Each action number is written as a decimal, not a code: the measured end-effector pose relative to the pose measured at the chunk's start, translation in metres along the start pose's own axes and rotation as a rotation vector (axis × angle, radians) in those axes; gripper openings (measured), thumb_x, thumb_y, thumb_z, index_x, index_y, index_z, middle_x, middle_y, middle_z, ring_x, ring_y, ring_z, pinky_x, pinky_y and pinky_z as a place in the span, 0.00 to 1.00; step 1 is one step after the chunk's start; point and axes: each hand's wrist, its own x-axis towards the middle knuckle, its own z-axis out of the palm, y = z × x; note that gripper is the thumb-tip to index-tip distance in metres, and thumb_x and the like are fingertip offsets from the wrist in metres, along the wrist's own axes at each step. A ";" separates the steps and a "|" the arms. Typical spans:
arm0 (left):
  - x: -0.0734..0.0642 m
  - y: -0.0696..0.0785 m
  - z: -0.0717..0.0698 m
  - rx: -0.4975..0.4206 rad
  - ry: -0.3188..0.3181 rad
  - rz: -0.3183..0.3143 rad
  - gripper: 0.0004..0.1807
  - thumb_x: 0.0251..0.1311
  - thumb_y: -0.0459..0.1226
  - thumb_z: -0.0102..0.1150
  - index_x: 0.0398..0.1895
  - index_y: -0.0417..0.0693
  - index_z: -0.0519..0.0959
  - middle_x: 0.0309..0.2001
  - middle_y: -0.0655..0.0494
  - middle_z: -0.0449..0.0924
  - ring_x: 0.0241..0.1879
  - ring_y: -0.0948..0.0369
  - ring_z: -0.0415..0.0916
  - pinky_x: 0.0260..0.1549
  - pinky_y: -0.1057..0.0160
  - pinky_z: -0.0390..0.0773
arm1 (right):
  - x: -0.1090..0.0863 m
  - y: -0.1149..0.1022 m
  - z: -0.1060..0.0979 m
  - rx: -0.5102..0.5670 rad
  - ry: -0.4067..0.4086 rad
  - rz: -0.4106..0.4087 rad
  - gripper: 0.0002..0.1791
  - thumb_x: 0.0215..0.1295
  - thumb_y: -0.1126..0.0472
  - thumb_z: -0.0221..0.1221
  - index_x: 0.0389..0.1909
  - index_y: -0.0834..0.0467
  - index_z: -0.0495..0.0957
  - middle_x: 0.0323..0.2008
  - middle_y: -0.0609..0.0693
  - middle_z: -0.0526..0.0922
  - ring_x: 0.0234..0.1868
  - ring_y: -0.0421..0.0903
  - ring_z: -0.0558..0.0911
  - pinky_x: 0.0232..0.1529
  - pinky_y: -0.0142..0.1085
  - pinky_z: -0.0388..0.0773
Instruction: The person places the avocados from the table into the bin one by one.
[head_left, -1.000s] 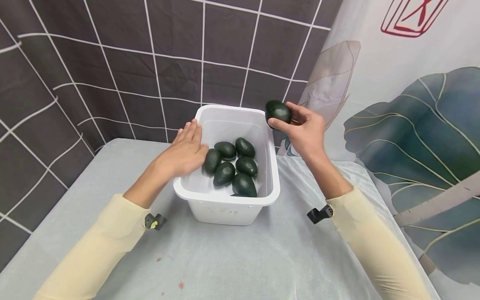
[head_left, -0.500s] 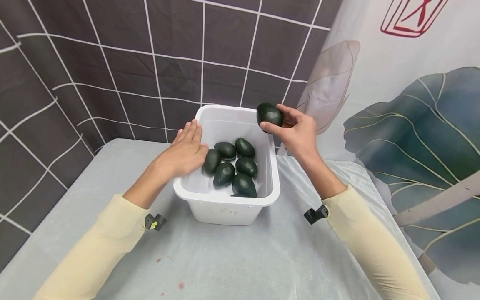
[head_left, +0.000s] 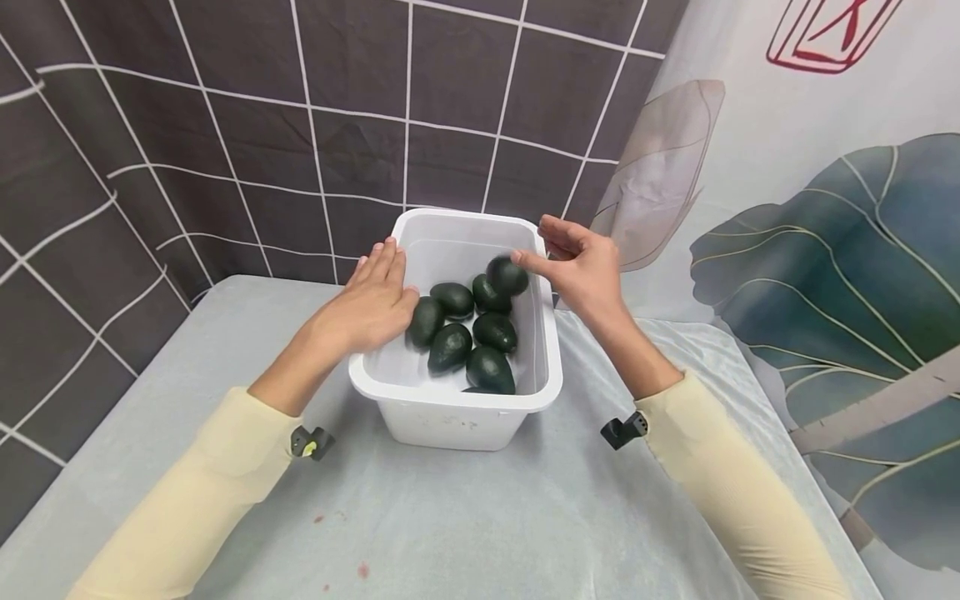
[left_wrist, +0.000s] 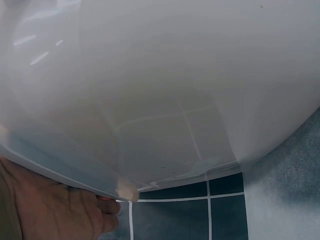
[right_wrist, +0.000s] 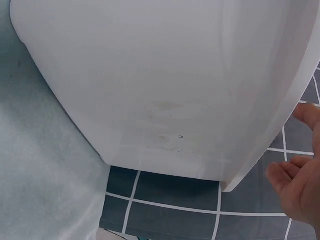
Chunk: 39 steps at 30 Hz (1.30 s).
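Observation:
A white plastic tub holds several dark green avocados, lying mostly in its middle and right part. One more avocado, slightly blurred, is above the others at the right, just off the right thumb's tip. My right hand is over the tub's right rim with thumb and fingers spread apart, gripping nothing. My left hand lies on the left rim, its fingers straight. In the left wrist view the left hand shows beside the tub wall; in the right wrist view the right hand is at the edge.
The tub stands on a table covered in pale grey-blue cloth with a few reddish spots. A dark curtain with white grid lines hangs right behind it. To the right is a white curtain with large leaf prints.
My right hand has moved left and slightly down to the tub and let go of the avocado, which has dropped inside the rim. The left hand has stayed in place.

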 end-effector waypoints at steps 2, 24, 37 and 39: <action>0.000 0.000 -0.001 0.004 0.000 0.000 0.42 0.87 0.49 0.25 0.91 0.30 0.37 0.93 0.35 0.23 0.94 0.41 0.21 0.93 0.41 0.28 | 0.000 0.001 -0.001 -0.003 -0.004 -0.005 0.37 0.60 0.58 0.84 0.70 0.62 0.86 0.67 0.61 0.90 0.69 0.55 0.90 0.72 0.37 0.86; -0.002 -0.006 -0.001 -0.089 0.006 -0.003 0.43 0.88 0.50 0.26 0.92 0.32 0.35 0.93 0.38 0.21 0.94 0.43 0.20 0.93 0.40 0.29 | -0.009 0.016 -0.012 0.020 -0.001 0.015 0.35 0.63 0.56 0.82 0.70 0.62 0.86 0.67 0.62 0.90 0.70 0.60 0.89 0.73 0.40 0.85; -0.007 -0.011 -0.003 -0.263 0.184 -0.051 0.45 0.87 0.61 0.38 0.96 0.52 0.43 0.95 0.43 0.42 0.94 0.41 0.44 0.90 0.32 0.50 | -0.015 0.030 -0.022 0.007 0.015 0.034 0.31 0.68 0.54 0.79 0.69 0.61 0.87 0.67 0.62 0.90 0.69 0.61 0.89 0.66 0.31 0.87; -0.008 -0.013 -0.006 -0.285 0.231 -0.058 0.46 0.86 0.63 0.40 0.96 0.52 0.47 0.93 0.41 0.53 0.91 0.40 0.53 0.88 0.32 0.57 | -0.016 0.032 -0.026 -0.008 0.016 0.041 0.31 0.69 0.52 0.78 0.70 0.59 0.87 0.68 0.60 0.90 0.69 0.57 0.90 0.66 0.29 0.87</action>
